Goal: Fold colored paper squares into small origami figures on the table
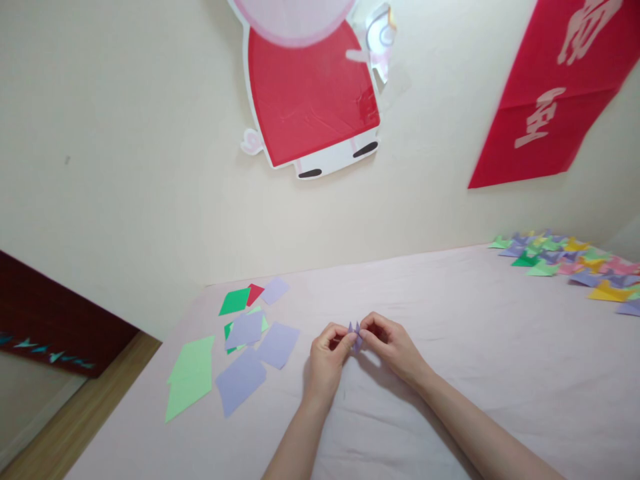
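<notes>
A small folded piece of purple origami paper is pinched between my two hands, its pointed tips sticking up. My left hand grips its left side with thumb and forefinger. From the right, my right hand pinches the other side the same way. Both hands are just above the pale bedsheet, and my fingers hide part of the folds. To the left lie loose paper squares: light green sheets, several purple sheets, a dark green sheet and a red sheet.
Many folded paper pieces in green, purple, yellow and pink crowd the far right by the wall. A cartoon wall sticker and a red banner hang there. At the left, beyond the sheet's edge, is the wooden floor.
</notes>
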A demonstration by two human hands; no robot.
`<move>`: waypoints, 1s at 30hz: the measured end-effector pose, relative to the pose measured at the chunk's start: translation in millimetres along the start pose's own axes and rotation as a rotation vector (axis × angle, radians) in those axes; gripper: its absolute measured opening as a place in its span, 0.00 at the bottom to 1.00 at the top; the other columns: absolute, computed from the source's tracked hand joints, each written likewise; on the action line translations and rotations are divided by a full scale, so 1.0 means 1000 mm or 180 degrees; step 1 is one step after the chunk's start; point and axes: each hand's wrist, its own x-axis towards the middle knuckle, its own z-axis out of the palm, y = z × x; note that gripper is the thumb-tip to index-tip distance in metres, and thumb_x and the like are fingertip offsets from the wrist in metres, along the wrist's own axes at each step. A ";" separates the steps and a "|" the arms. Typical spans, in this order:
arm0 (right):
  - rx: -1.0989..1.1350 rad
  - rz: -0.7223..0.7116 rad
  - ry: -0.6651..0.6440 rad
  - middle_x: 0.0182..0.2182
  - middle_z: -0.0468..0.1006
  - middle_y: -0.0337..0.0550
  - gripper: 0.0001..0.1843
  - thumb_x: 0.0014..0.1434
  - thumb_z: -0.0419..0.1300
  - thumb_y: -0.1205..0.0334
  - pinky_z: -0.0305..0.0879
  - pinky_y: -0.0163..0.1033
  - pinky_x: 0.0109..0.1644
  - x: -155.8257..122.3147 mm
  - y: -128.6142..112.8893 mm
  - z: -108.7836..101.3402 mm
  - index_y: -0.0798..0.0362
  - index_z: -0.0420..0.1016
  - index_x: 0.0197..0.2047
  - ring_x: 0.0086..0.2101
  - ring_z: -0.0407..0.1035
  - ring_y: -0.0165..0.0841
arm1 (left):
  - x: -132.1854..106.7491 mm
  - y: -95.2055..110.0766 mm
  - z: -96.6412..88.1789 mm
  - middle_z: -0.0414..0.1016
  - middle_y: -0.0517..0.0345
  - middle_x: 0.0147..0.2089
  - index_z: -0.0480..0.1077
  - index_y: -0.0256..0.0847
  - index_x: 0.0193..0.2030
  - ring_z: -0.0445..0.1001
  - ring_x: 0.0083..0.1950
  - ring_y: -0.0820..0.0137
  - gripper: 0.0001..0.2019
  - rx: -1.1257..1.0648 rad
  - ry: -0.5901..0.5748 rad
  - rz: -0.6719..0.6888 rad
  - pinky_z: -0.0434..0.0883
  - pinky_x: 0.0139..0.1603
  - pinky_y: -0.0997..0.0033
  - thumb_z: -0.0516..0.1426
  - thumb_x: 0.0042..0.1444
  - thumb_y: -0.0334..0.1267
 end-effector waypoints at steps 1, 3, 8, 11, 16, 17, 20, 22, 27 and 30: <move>0.0002 -0.0010 0.0007 0.25 0.71 0.37 0.13 0.60 0.58 0.53 0.61 0.35 0.33 0.000 0.000 0.000 0.53 0.72 0.32 0.27 0.63 0.30 | 0.000 0.000 0.000 0.71 0.60 0.29 0.73 0.38 0.29 0.68 0.33 0.70 0.11 0.0011 0.0002 0.0006 0.65 0.37 0.74 0.62 0.53 0.45; -0.0007 -0.0015 0.0010 0.25 0.71 0.37 0.13 0.60 0.58 0.53 0.61 0.35 0.33 0.000 0.001 0.001 0.53 0.72 0.31 0.27 0.63 0.30 | -0.001 0.000 0.001 0.71 0.60 0.30 0.73 0.38 0.29 0.68 0.33 0.70 0.11 0.0034 0.0001 0.0013 0.65 0.37 0.74 0.62 0.53 0.45; -0.0033 0.0006 -0.0011 0.25 0.71 0.37 0.12 0.60 0.59 0.53 0.61 0.34 0.33 0.000 0.001 0.001 0.53 0.71 0.31 0.27 0.63 0.30 | -0.003 0.000 0.004 0.69 0.62 0.28 0.71 0.38 0.31 0.66 0.29 0.72 0.12 0.0130 -0.0006 -0.0018 0.64 0.31 0.75 0.59 0.56 0.46; 0.0015 0.0046 -0.0057 0.25 0.72 0.37 0.12 0.59 0.59 0.53 0.63 0.35 0.34 0.000 0.001 0.002 0.53 0.72 0.31 0.27 0.64 0.30 | -0.005 -0.001 0.004 0.69 0.62 0.28 0.70 0.39 0.32 0.66 0.29 0.72 0.12 0.0237 -0.0009 -0.0026 0.63 0.31 0.75 0.58 0.57 0.47; 0.0022 -0.0047 -0.0083 0.28 0.73 0.39 0.12 0.61 0.58 0.53 0.64 0.35 0.35 0.001 -0.002 0.003 0.53 0.72 0.33 0.29 0.65 0.31 | -0.007 -0.004 0.005 0.68 0.63 0.29 0.69 0.40 0.34 0.65 0.30 0.72 0.11 0.0489 0.0014 0.0040 0.62 0.32 0.75 0.56 0.60 0.45; -0.0037 -0.0110 -0.0096 0.29 0.73 0.39 0.12 0.61 0.58 0.53 0.63 0.35 0.36 0.001 -0.002 0.003 0.52 0.71 0.33 0.30 0.65 0.31 | -0.007 -0.004 0.005 0.68 0.63 0.29 0.69 0.41 0.34 0.65 0.30 0.72 0.10 0.0552 0.0027 0.0081 0.62 0.32 0.75 0.56 0.60 0.45; -0.0251 -0.0243 -0.0169 0.29 0.71 0.39 0.12 0.61 0.58 0.53 0.62 0.36 0.36 0.001 -0.002 0.004 0.51 0.70 0.31 0.31 0.65 0.32 | -0.007 -0.003 0.003 0.69 0.63 0.31 0.68 0.41 0.34 0.66 0.32 0.71 0.09 0.0725 0.0084 0.0192 0.62 0.35 0.74 0.55 0.61 0.44; -0.0332 -0.0252 -0.0214 0.28 0.70 0.39 0.13 0.62 0.57 0.53 0.62 0.36 0.36 0.001 -0.001 0.004 0.51 0.70 0.30 0.30 0.64 0.32 | -0.007 -0.003 0.002 0.69 0.62 0.31 0.68 0.41 0.33 0.66 0.33 0.71 0.09 0.0781 0.0117 0.0208 0.62 0.35 0.74 0.55 0.61 0.43; -0.0521 -0.0281 -0.0195 0.27 0.70 0.38 0.11 0.63 0.55 0.56 0.61 0.36 0.36 0.001 0.000 0.003 0.51 0.69 0.30 0.30 0.65 0.33 | -0.007 -0.002 0.002 0.70 0.61 0.31 0.69 0.41 0.33 0.67 0.33 0.70 0.09 0.0755 0.0162 0.0143 0.63 0.35 0.74 0.56 0.60 0.44; -0.0635 -0.0362 -0.0195 0.27 0.71 0.39 0.11 0.63 0.54 0.57 0.61 0.37 0.36 0.001 0.000 0.003 0.50 0.69 0.30 0.30 0.65 0.34 | -0.006 -0.002 0.003 0.70 0.62 0.29 0.70 0.41 0.34 0.67 0.30 0.71 0.12 0.0653 0.0109 0.0055 0.63 0.32 0.74 0.56 0.60 0.47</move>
